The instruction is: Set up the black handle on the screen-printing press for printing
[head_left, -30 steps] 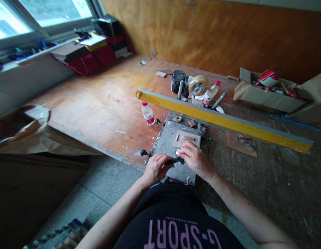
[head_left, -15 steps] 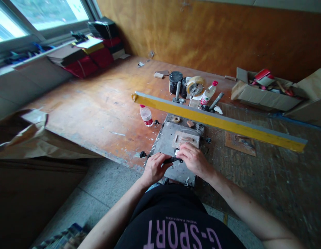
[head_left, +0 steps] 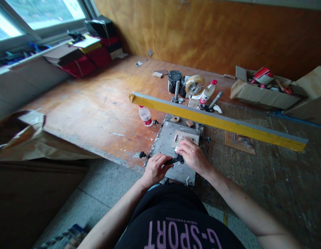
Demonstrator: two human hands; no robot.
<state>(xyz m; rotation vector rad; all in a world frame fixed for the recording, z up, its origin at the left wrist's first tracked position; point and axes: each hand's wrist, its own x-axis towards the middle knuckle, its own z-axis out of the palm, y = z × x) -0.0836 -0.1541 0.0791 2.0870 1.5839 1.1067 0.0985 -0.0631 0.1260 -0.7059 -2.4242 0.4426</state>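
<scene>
Over a grey metal plate [head_left: 162,138], my left hand [head_left: 155,168] is closed around the handle of a black tool [head_left: 178,159], whose wider end points right. Just right of that end, my right hand [head_left: 191,154] pinches a small white piece [head_left: 177,148], close above the tool. A small board [head_left: 185,135] with bits on it lies on the plate behind my right hand. Further back on the plate are a tape ring [head_left: 175,119] and a reddish-brown block [head_left: 189,123].
A long yellow-edged bar [head_left: 217,119] crosses behind the plate. Around it stand a bottle [head_left: 145,116], another bottle [head_left: 208,92], a black jar [head_left: 174,81] and a tape roll [head_left: 194,85]. An open cardboard box [head_left: 266,93] sits at the back right.
My right hand has shifted slightly up and away from the tool with the white piece, so more of the tool's wider end shows. My left hand keeps its hold.
</scene>
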